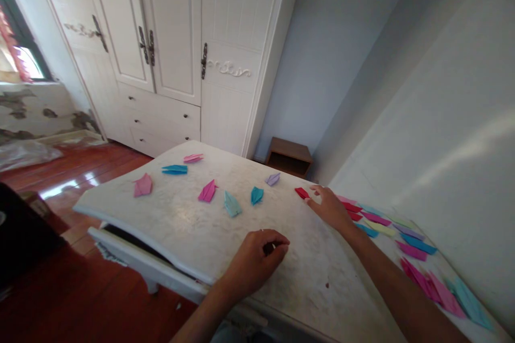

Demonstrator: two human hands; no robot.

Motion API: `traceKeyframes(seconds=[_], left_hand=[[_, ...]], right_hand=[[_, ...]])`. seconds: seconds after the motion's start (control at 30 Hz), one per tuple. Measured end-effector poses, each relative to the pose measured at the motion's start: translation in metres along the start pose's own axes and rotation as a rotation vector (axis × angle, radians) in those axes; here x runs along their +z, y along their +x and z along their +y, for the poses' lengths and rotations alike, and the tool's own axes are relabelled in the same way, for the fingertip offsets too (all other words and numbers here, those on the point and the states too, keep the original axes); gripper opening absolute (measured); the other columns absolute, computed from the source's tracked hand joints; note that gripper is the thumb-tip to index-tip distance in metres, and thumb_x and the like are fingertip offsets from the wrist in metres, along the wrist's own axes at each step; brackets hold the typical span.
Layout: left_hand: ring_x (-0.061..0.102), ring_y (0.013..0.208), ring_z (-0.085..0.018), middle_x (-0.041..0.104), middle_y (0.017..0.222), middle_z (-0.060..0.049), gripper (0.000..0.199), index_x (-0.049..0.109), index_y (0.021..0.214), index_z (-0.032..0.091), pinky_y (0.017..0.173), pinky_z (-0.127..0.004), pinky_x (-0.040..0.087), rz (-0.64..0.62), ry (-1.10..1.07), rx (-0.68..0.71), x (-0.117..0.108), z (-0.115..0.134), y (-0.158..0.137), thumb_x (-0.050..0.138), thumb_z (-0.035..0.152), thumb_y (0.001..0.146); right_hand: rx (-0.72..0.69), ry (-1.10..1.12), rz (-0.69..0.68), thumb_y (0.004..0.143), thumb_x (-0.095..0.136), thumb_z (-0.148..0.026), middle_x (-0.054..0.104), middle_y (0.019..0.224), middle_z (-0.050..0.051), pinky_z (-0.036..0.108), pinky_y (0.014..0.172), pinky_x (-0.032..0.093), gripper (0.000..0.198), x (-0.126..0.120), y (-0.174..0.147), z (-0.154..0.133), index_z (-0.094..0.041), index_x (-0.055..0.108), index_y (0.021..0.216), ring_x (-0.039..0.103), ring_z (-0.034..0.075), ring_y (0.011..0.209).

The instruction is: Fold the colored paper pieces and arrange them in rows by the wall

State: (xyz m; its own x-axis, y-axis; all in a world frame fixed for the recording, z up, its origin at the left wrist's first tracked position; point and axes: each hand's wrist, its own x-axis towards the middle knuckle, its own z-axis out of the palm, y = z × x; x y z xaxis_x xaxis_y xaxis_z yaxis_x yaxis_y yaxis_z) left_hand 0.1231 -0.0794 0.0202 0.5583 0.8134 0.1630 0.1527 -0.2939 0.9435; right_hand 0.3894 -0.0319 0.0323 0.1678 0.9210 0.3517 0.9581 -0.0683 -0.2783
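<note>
My right hand (328,206) reaches to the far right part of the white table (193,246), its thumb and fingers apart. Right at its thumb lies a small red folded paper (301,193); I cannot tell whether they touch. Nearer the front edge, my left hand (257,257) hovers over or rests on the tabletop, fingers curled toward the thumb with nothing visible in them. Beyond it lie other folded papers: a pale green one (232,204), a teal one (256,195), a lilac one (272,179) and a magenta one (208,191).
Farther left are a pink folded paper (142,185), a blue one (175,170) and another pink one (193,158). Several flat coloured papers (416,243) line the right side by the wall. An open drawer (148,257) juts out below the tabletop. A white wardrobe (229,21) stands behind.
</note>
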Motion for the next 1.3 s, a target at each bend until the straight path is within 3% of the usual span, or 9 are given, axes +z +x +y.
traceKeyframes(seconds=[0.1, 0.2, 0.4, 0.53, 0.63, 0.8, 1.0, 1.17, 1.3], left_hand=[[0.061, 0.069, -0.015, 0.072, 0.082, -0.004, 0.023, 0.073, 0.089, 0.018, 0.065, -0.024, 0.046, 0.005, -0.021, 0.006, 0.0, -0.001, 0.0, 0.054, 0.029, 0.084], [0.061, 0.069, -0.016, 0.072, 0.083, -0.005, 0.023, 0.074, 0.089, 0.018, 0.065, -0.025, 0.046, 0.004, -0.031, 0.014, 0.001, -0.001, 0.001, 0.054, 0.029, 0.083], [0.061, 0.067, -0.015, 0.071, 0.078, -0.005, 0.023, 0.073, 0.089, 0.018, 0.062, -0.024, 0.046, 0.009, -0.069, -0.002, 0.0, -0.002, 0.0, 0.054, 0.03, 0.084], [0.06, 0.064, -0.014, 0.07, 0.077, -0.004, 0.023, 0.072, 0.09, 0.017, 0.058, -0.022, 0.045, 0.004, -0.098, -0.019, 0.002, -0.006, 0.0, 0.055, 0.031, 0.084], [0.059, 0.062, -0.013, 0.069, 0.077, -0.004, 0.024, 0.071, 0.092, 0.016, 0.056, -0.022, 0.045, 0.005, -0.167, -0.027, 0.003, -0.007, 0.001, 0.056, 0.033, 0.085], [0.056, 0.055, -0.01, 0.067, 0.078, -0.004, 0.037, 0.068, 0.091, 0.014, 0.053, -0.021, 0.043, 0.074, -0.34, -0.027, -0.001, 0.0, 0.004, 0.051, 0.047, 0.088], [0.05, 0.045, -0.007, 0.063, 0.061, 0.0, 0.039, 0.068, 0.087, 0.013, 0.046, -0.018, 0.039, 0.121, -0.507, -0.092, -0.006, -0.001, 0.004, 0.064, 0.05, 0.078], [0.05, 0.045, -0.006, 0.066, 0.064, -0.001, 0.034, 0.069, 0.081, 0.012, 0.044, -0.018, 0.041, 0.133, -0.531, -0.144, -0.004, -0.003, 0.004, 0.076, 0.043, 0.067], [0.051, 0.045, -0.006, 0.069, 0.067, -0.002, 0.038, 0.067, 0.083, 0.013, 0.043, -0.018, 0.043, 0.196, -0.535, -0.176, -0.003, 0.001, 0.005, 0.079, 0.042, 0.063]], right_hand=[[0.009, -0.096, -0.168, 0.083, 0.055, -0.03, 0.067, 0.106, 0.015, 0.033, 0.084, 0.045, 0.03, 0.007, 0.02, 0.004, -0.015, 0.067, 0.106, 0.062, 0.026, 0.098], [-0.016, -0.19, -0.199, 0.087, 0.051, -0.028, 0.068, 0.105, 0.013, 0.032, 0.082, 0.044, 0.026, 0.01, 0.021, 0.0, -0.016, 0.07, 0.099, 0.063, 0.026, 0.098], [-0.133, -0.292, -0.108, 0.095, 0.039, -0.025, 0.067, 0.109, 0.011, 0.033, 0.081, 0.046, 0.032, 0.011, 0.0, -0.008, -0.018, 0.069, 0.102, 0.063, 0.025, 0.1], [-0.239, -0.139, 0.089, 0.097, 0.036, -0.029, 0.066, 0.109, 0.011, 0.033, 0.078, 0.049, 0.033, 0.005, -0.016, -0.016, -0.017, 0.066, 0.108, 0.062, 0.023, 0.095], [-0.372, 0.0, 0.214, 0.098, 0.038, -0.031, 0.063, 0.098, 0.01, 0.031, 0.07, 0.05, 0.033, -0.007, -0.034, -0.028, -0.018, 0.067, 0.106, 0.062, 0.019, 0.083], [-0.65, -0.016, 0.204, 0.097, 0.044, -0.025, 0.064, 0.074, 0.004, 0.024, 0.054, 0.044, 0.027, -0.024, -0.072, -0.039, -0.023, 0.067, 0.111, 0.057, 0.012, 0.06], [-0.801, 0.001, 0.171, 0.098, 0.04, -0.024, 0.073, 0.094, 0.007, 0.024, 0.063, 0.049, 0.032, -0.027, -0.097, -0.04, -0.027, 0.066, 0.116, 0.067, 0.013, 0.073], [-0.702, 0.153, 0.121, 0.098, 0.04, -0.023, 0.071, 0.106, 0.009, 0.023, 0.066, 0.053, 0.032, -0.025, -0.101, -0.045, -0.025, 0.064, 0.118, 0.069, 0.015, 0.083], [-0.255, 0.617, 0.019, 0.095, 0.048, -0.037, 0.068, 0.109, 0.01, 0.023, 0.05, 0.054, 0.033, -0.02, -0.106, -0.058, -0.023, 0.057, 0.123, 0.065, 0.011, 0.056]])
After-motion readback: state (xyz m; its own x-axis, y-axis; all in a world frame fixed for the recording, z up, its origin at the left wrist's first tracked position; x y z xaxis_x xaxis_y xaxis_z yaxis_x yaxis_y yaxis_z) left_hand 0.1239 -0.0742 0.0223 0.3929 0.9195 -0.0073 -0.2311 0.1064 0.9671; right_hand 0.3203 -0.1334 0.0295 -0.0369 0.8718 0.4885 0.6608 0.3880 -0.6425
